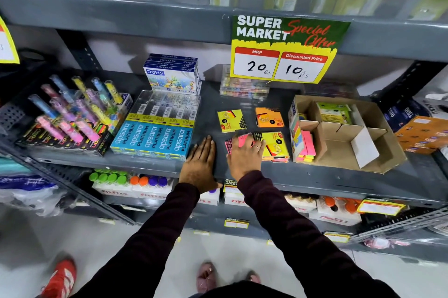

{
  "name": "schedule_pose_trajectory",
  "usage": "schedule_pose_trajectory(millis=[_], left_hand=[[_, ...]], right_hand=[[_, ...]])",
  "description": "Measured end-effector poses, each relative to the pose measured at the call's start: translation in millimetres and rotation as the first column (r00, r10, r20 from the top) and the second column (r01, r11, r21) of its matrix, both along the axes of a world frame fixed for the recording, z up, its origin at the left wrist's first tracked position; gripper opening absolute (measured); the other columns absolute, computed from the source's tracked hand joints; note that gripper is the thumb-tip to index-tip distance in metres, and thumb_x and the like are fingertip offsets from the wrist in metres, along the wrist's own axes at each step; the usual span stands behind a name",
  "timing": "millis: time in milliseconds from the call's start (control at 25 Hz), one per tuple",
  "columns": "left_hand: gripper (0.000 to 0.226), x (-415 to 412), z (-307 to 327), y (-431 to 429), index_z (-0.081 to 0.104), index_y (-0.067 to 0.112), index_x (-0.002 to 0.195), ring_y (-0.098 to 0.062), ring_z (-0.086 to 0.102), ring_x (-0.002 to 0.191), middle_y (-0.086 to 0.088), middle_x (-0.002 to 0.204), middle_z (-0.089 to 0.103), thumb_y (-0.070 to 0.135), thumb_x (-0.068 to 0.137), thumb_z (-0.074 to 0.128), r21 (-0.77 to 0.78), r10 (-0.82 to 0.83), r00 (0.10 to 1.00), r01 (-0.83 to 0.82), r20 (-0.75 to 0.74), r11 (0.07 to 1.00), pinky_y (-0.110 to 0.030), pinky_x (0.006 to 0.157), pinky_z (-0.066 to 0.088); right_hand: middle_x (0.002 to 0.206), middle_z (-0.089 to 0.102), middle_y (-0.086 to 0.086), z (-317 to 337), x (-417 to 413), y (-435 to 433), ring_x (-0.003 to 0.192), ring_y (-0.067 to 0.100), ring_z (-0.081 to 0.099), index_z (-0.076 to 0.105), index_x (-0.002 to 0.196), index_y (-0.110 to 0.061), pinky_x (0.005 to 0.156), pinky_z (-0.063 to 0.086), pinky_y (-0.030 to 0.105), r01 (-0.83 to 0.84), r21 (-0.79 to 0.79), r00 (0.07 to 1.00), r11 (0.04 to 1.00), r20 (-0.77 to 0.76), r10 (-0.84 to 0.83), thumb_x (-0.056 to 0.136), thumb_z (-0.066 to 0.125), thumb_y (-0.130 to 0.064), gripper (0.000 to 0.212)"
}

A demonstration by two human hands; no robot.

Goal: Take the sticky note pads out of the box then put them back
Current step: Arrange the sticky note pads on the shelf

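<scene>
An open cardboard box (378, 125) with dividers stands on the grey shelf (339, 176) at the right; a green-yellow pad (335, 113) lies in its back compartment. Sticky note pads lie on the shelf left of it: a yellow pad (231, 120), an orange pad (269, 117) and a yellow pad on a small stack (276, 146). My right hand (244, 157) grips a pink pad (240, 140) lying on the shelf. My left hand (201, 164) rests flat on the shelf edge, fingers together, holding nothing. Pink and yellow pads (306, 146) stand against the box's left side.
Blue Apsara pencil boxes (155, 137) lie just left of my left hand, with Doms pastel boxes (173, 77) behind. Highlighter tubes (72, 113) fill the far left. A price sign (283, 55) hangs from the upper shelf. Orange packs (421, 135) sit right of the box.
</scene>
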State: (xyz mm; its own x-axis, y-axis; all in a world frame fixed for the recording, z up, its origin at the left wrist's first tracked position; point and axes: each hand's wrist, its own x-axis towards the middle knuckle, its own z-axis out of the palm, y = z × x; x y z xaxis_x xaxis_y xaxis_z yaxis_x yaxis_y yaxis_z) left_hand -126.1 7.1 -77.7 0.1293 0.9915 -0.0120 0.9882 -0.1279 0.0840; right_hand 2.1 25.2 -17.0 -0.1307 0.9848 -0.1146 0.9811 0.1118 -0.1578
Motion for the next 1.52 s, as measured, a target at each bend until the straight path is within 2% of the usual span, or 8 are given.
schedule_pose_trajectory(millis=[160, 280, 440, 680, 920, 1160, 1360, 1520], left_hand=[[0.121, -0.5, -0.6, -0.9, -0.006, 0.004, 0.144, -0.026, -0.001, 0.145, -0.015, 0.158, -0.003, 0.060, 0.066, 0.067, 0.004, -0.007, 1.000, 0.007, 0.003, 1.000, -0.037, 0.117, -0.004], [0.122, -0.6, 0.6, -0.5, -0.003, 0.003, 0.144, -0.026, 0.002, 0.145, -0.016, 0.158, 0.001, 0.061, 0.064, 0.068, 0.012, -0.010, 1.000, 0.010, 0.028, 1.000, -0.036, 0.116, -0.004], [0.122, -1.4, -0.4, -0.1, 0.000, 0.002, 0.144, -0.028, 0.003, 0.145, -0.018, 0.157, 0.003, 0.064, 0.063, 0.066, 0.020, -0.029, 1.000, 0.028, 0.011, 0.999, -0.037, 0.116, -0.003], [0.121, -1.3, -2.9, 1.3, -0.004, 0.004, 0.145, -0.025, 0.000, 0.145, -0.014, 0.158, -0.002, 0.063, 0.064, 0.065, 0.007, -0.009, 1.000, 0.009, 0.028, 1.000, -0.036, 0.115, -0.006], [0.115, -0.8, -0.4, -0.9, 0.011, 0.000, 0.144, -0.030, 0.014, 0.144, -0.018, 0.156, 0.011, 0.057, 0.063, 0.068, 0.011, -0.023, 0.999, 0.023, 0.035, 1.000, -0.039, 0.117, 0.005], [0.119, -2.8, -2.8, 1.7, 0.006, 0.003, 0.145, -0.027, 0.009, 0.145, -0.015, 0.157, 0.006, 0.061, 0.061, 0.067, 0.007, -0.019, 0.999, 0.019, 0.038, 1.000, -0.040, 0.118, 0.005], [0.123, -0.7, 0.8, -0.6, 0.021, -0.002, 0.141, -0.034, 0.026, 0.140, -0.020, 0.152, 0.024, 0.061, 0.051, 0.076, 0.055, -0.019, 1.000, 0.019, -0.007, 0.998, -0.048, 0.114, 0.020], [0.122, -0.8, -0.1, 0.1, 0.013, 0.000, 0.144, -0.030, 0.015, 0.144, -0.018, 0.156, 0.014, 0.057, 0.056, 0.074, 0.036, -0.016, 0.999, 0.015, 0.040, 0.999, -0.042, 0.117, 0.008]], right_hand=[[0.144, 0.039, 0.025, 1.3, 21.9, 10.3, 0.134, 0.047, 0.038, 0.040, 0.137, -0.010, 0.119, 0.015, 0.056, 0.062, 0.079, 0.998, 0.995, -0.030, -0.059, 0.092, 0.053, -0.043, 0.057], [0.144, 0.038, 0.028, 5.8, 53.8, 24.4, 0.135, 0.046, 0.036, 0.036, 0.139, -0.006, 0.117, 0.023, 0.055, 0.220, 0.008, 0.975, 0.975, -0.015, -0.220, 0.089, 0.056, -0.046, 0.067], [0.140, 0.041, 0.027, 3.3, 64.0, 26.7, 0.130, 0.045, 0.040, 0.033, 0.139, -0.004, 0.112, 0.035, 0.052, 0.247, -0.031, 0.968, 0.968, -0.023, -0.248, 0.086, 0.063, -0.043, 0.072], [0.133, 0.046, 0.031, 12.5, 30.2, 55.6, 0.125, 0.042, 0.045, 0.032, 0.141, 0.001, 0.110, 0.032, 0.051, 0.117, 0.130, 0.993, 0.985, -0.025, -0.115, 0.088, 0.057, -0.047, 0.076], [0.145, 0.037, 0.027, 6.0, -26.2, 95.8, 0.137, 0.043, 0.033, 0.031, 0.144, -0.003, 0.120, 0.016, 0.054, -0.005, 0.019, 0.998, 1.000, -0.057, 0.006, 0.090, 0.059, -0.041, 0.072], [0.147, 0.034, 0.030, 1.9, 8.6, 75.7, 0.136, 0.047, 0.034, 0.029, 0.144, 0.001, 0.117, 0.023, 0.054, 0.122, 0.036, 0.992, 0.992, -0.041, -0.120, 0.090, 0.052, -0.054, 0.080], [0.145, 0.033, 0.031, 1.9, 60.7, 40.7, 0.133, 0.046, 0.037, 0.028, 0.144, 0.000, 0.113, 0.034, 0.052, 0.285, -0.095, 0.958, 0.954, -0.013, -0.288, 0.090, 0.058, -0.044, 0.076], [0.143, 0.036, 0.030, 7.7, 56.1, 40.8, 0.132, 0.047, 0.037, 0.025, 0.147, 0.000, 0.114, 0.030, 0.054, 0.285, -0.088, 0.957, 0.954, -0.017, -0.288, 0.091, 0.059, -0.037, 0.076]])
